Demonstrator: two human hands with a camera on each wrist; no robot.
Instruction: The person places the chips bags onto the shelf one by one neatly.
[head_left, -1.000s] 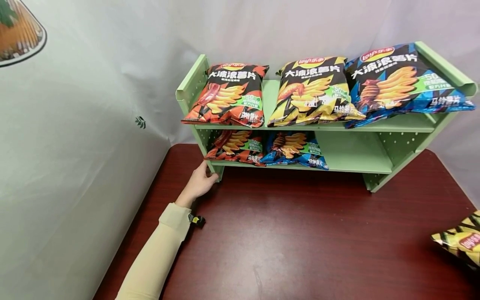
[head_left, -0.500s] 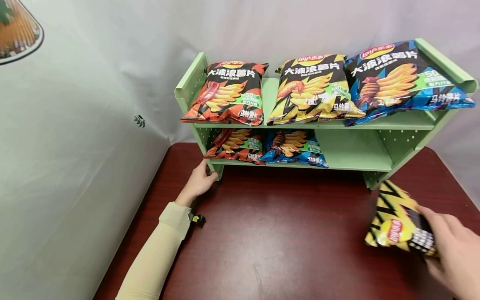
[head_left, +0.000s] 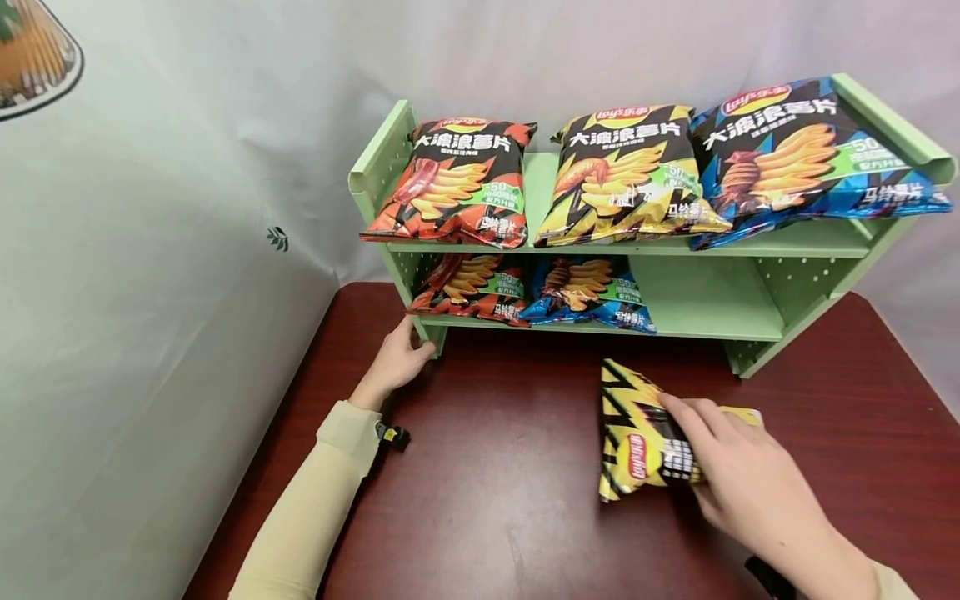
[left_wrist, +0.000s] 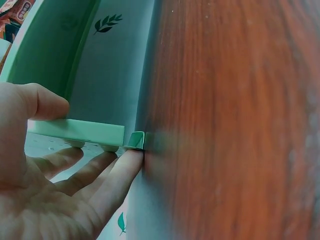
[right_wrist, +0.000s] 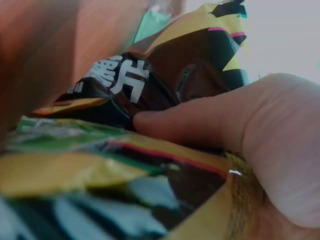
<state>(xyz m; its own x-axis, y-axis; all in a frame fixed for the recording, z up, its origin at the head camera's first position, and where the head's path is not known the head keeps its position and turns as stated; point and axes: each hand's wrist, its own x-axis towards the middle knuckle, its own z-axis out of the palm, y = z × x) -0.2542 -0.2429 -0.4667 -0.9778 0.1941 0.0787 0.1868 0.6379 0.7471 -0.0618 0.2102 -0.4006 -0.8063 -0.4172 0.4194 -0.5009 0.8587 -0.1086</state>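
My right hand (head_left: 750, 467) grips a yellow and black chip bag (head_left: 637, 437) above the table, in front of the shelf. In the right wrist view the thumb presses into the bag's crumpled front (right_wrist: 200, 60). My left hand (head_left: 397, 358) holds the lower left side of the light green shelf rack (head_left: 720, 300). The left wrist view has the thumb on one face of the green side panel (left_wrist: 85, 131) and the fingers on the other. On the lower shelf lie a red chip bag (head_left: 476, 287) and a blue chip bag (head_left: 588, 296), at left and middle.
The upper shelf bears a red chip bag (head_left: 457, 183), a yellow chip bag (head_left: 626, 179) and a blue chip bag (head_left: 810, 158). Bare green shelf shows right of the lower blue bag. The dark red table (head_left: 525, 483) meets a pale curtain (head_left: 150, 292) at left.
My right hand has come in from the right edge with the yellow chip bag and moved left, in front of the rack. The left hand keeps its hold on the rack.
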